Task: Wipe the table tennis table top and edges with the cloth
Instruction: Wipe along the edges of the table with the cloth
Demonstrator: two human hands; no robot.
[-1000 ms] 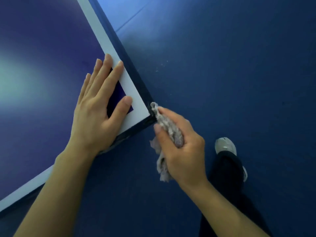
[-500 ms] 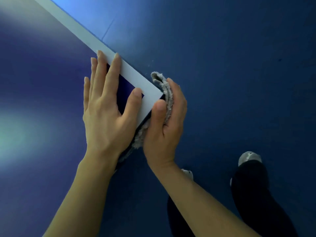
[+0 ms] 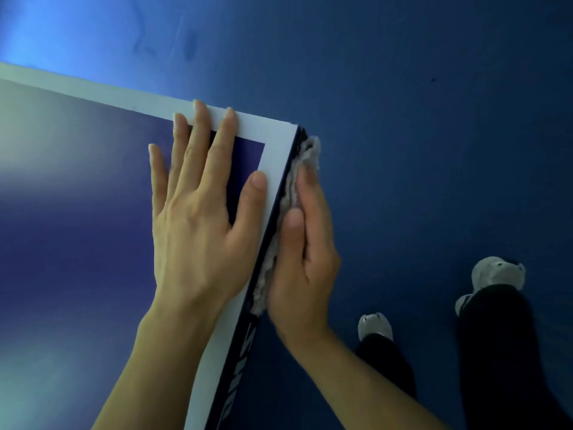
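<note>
The blue table tennis table [image 3: 77, 228] with its white border line fills the left half of the view; its corner is at the upper middle. My left hand [image 3: 201, 218] lies flat on the top near that corner, fingers straight and spread. A grey fluffy cloth [image 3: 307, 156] is sandwiched between the table's dark side edge [image 3: 245, 352] and my right hand [image 3: 304, 262], which presses it against the edge with straight fingers and thumb. Most of the cloth is hidden behind the right hand.
Blue floor [image 3: 418, 135] spreads to the right and beyond the table. My two feet in light shoes [image 3: 496, 274] and dark trousers stand at the lower right, close to the table's side.
The right hand with the cloth has come round the corner and now lies flat along the side edge. The view has swung, so the corner points up and right. The left hand stays flat on the top.
</note>
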